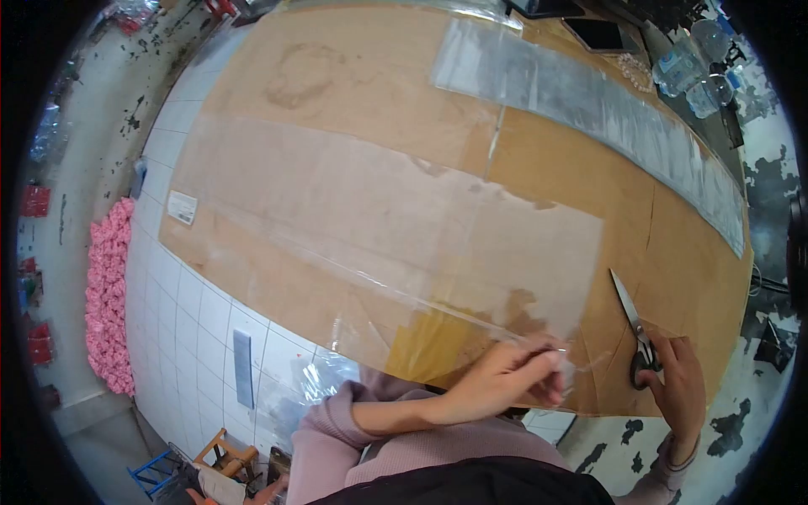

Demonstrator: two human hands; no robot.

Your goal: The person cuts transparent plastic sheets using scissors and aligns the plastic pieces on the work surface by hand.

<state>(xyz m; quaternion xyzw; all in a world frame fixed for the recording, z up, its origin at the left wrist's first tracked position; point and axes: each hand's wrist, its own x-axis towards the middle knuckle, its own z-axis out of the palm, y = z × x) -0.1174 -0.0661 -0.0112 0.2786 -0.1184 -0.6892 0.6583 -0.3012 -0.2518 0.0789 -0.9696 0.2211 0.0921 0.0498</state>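
A large clear plastic sheet (379, 219) is spread across the brown cardboard table cover (539, 151). At the sheet's near right corner, my left hand (522, 370) is closed, its fingers pinching the thin film. Farther right lies a pair of scissors (628, 305) with dark handles, blades pointing away from me. My right hand (680, 383) has its thumb and fingers around those handles. Yellow tape (433, 345) shows along the near table edge, left of my left hand.
A long grey strip (589, 105) runs along the far right side. Beyond it are a phone (594, 35) and plastic bottles (699, 71). Pink fluffy material (110, 299) lies on the floor at left. A small stool (225, 454) stands at lower left.
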